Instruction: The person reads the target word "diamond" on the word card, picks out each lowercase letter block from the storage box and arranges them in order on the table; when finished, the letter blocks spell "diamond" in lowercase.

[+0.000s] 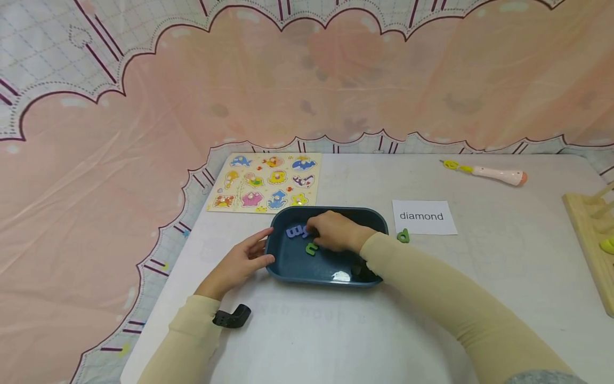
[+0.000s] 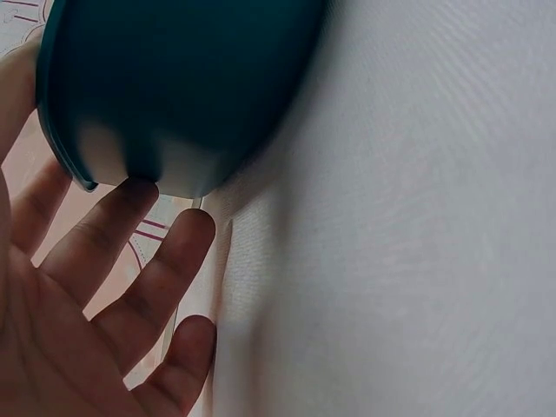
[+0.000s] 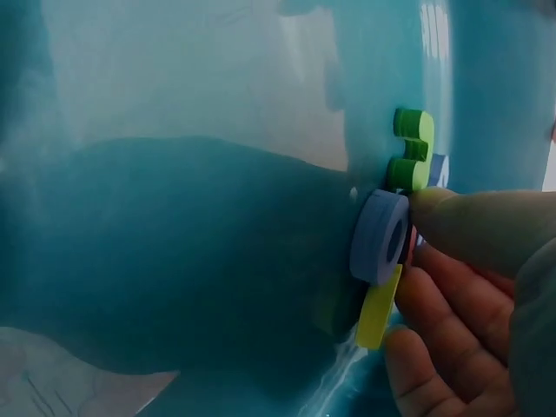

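1. Left hand [image 1: 235, 266]: 1, fingers spread loosely against the tray's left end, touching without clasping, probably to steady it.
2. Puzzle board [image 1: 264, 209]: 1, bearing 11 large sea animals; lies behind the tray's left corner, likely out of the way.
3. Tray [image 1: 302, 272]: 1, dark blue, on the table [image 1: 307, 341] between the hands, its walls keeping loose pieces together.
4. Letters in tray: 2 lavender [image 1: 294, 231] and 1 green [image 1: 311, 249] show from above; the right wrist view adds 1 yellow piece [image 3: 379, 308]. Full count hidden.
5. Right hand [image 1: 338, 232]: 1, fingers bent among the letters; whether any is pinched cannot be told.
6. Green letter [image 1: 403, 236]: 1, outside the tray, at the card's lower left corner.
7. Card [image 1: 424, 225]: 1, reading "diamond", upright to the person, presumably for easy reading.
8. Pink pen [image 1: 499, 175]: 1, farther back.
9. Wooden rack [image 1: 582, 224]: 1, partly visible.
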`<action>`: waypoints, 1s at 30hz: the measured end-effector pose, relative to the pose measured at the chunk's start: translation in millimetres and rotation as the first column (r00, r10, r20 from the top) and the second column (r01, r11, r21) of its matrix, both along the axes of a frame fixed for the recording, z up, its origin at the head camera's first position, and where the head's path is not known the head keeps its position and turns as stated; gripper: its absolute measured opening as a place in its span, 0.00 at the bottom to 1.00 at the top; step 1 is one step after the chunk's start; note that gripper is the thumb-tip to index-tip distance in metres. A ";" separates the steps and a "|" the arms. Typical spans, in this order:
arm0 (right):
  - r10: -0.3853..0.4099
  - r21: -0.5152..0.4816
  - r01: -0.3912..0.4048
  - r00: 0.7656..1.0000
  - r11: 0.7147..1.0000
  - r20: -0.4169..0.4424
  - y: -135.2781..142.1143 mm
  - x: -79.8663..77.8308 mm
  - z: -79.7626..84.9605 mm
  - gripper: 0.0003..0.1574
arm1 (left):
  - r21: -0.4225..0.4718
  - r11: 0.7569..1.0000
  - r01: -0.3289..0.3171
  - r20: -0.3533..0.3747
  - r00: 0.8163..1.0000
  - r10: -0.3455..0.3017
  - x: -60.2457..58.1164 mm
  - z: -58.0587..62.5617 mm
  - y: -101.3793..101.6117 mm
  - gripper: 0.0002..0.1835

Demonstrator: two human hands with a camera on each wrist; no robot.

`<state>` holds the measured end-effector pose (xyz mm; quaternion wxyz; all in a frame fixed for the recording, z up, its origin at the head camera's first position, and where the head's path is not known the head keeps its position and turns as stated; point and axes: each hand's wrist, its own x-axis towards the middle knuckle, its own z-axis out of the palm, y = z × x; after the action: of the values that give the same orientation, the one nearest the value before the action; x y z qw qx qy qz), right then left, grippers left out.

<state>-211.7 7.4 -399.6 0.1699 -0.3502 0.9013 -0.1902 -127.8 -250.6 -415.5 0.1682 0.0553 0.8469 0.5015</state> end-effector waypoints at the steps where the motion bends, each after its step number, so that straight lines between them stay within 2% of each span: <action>1: -0.003 0.002 0.003 1.000 1.000 -0.002 -0.3 0.3 -0.1 0.18 | 0.002 1.000 0.001 -0.001 1.000 -0.001 0.1 0.1 0.1 0.39; 8: -0.018 0.015 0.018 1.000 1.000 0.002 -2.4 2.0 -1.6 0.20 | -0.005 1.000 -0.007 0.008 1.000 0.007 0.6 -1.2 0.2 0.39; 21: 0.022 0.014 -0.022 1.000 1.000 -0.020 -1.9 2.8 0.9 0.21 | -0.001 1.000 -0.002 0.006 1.000 0.002 0.7 1.7 0.7 0.39; 30: 0.026 -0.016 -0.026 1.000 1.000 -0.003 -1.9 1.3 -1.2 0.21 | -0.005 1.000 -0.003 0.007 1.000 0.003 -0.4 -2.0 0.4 0.38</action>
<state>-210.4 5.6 -400.7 0.1684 -0.3633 0.8954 -0.1946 -128.2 -250.2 -417.5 0.1707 0.0515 0.8476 0.4997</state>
